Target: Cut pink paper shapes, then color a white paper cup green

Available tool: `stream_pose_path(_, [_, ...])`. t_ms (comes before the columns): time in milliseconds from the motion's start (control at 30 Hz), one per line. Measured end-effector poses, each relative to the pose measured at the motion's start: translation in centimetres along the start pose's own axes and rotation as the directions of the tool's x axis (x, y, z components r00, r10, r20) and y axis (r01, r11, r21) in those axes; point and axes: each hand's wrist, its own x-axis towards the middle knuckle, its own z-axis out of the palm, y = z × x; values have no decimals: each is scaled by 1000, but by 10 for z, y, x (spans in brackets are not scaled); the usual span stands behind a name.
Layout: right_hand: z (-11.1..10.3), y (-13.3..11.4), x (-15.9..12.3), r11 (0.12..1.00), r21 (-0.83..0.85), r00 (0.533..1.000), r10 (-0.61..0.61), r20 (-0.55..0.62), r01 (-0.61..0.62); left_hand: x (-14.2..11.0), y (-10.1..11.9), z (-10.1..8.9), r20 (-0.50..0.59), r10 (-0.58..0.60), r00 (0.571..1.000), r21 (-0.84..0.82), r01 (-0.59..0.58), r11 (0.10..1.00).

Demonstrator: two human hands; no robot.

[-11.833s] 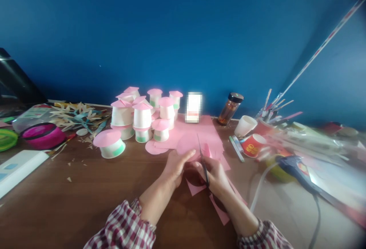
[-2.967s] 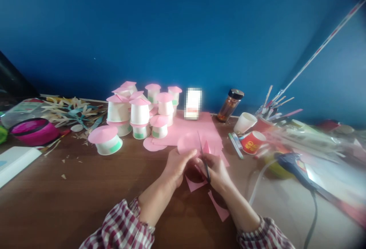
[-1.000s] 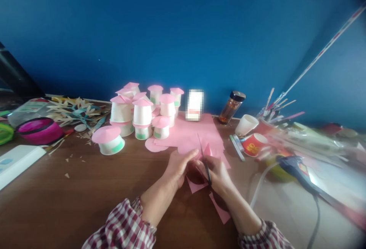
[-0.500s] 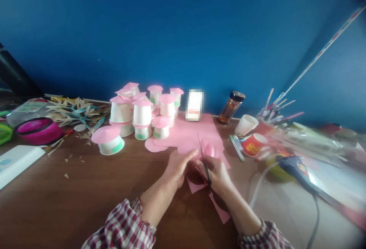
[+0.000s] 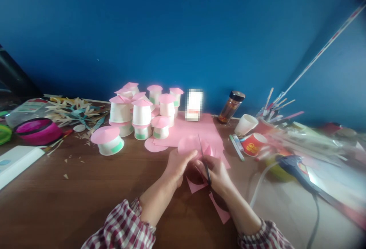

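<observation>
My left hand (image 5: pixel 180 165) is closed on a rounded piece of pink paper (image 5: pixel 187 144), pinching it with the thumb on top. My right hand (image 5: pixel 217 171) grips dark-handled scissors (image 5: pixel 208 173), whose blades point away from me at the paper's right edge. Whether the blades are parted is hard to see. Pink sheets (image 5: pixel 197 125) lie flat just beyond both hands. Pink offcuts (image 5: pixel 219 208) rest on the table below my hands. Left of the sheets stand several white paper cups with pink cone tops (image 5: pixel 142 112), some stacked in pairs.
A blurred-out bright upright object (image 5: pixel 194 105) stands behind the sheets. To the right are a dark-lidded jar (image 5: pixel 231 108), a white cup (image 5: pixel 246 125), a red cup (image 5: pixel 254 144) and a glue gun (image 5: pixel 297 169) with its cord. Cut paper strips (image 5: pixel 77 112) and a magenta container (image 5: pixel 38 131) lie left.
The pink paper in my left hand appears slightly turned, with its rounded edge showing more. Both hands stay in nearly the same place.
</observation>
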Motion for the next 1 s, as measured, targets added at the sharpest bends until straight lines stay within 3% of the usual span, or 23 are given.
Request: stream_pose_path(1000, [-3, 0, 1, 995, -92, 998, -52, -45, 47, -3, 5, 0, 19, 24, 1000, -18, -24, 1000])
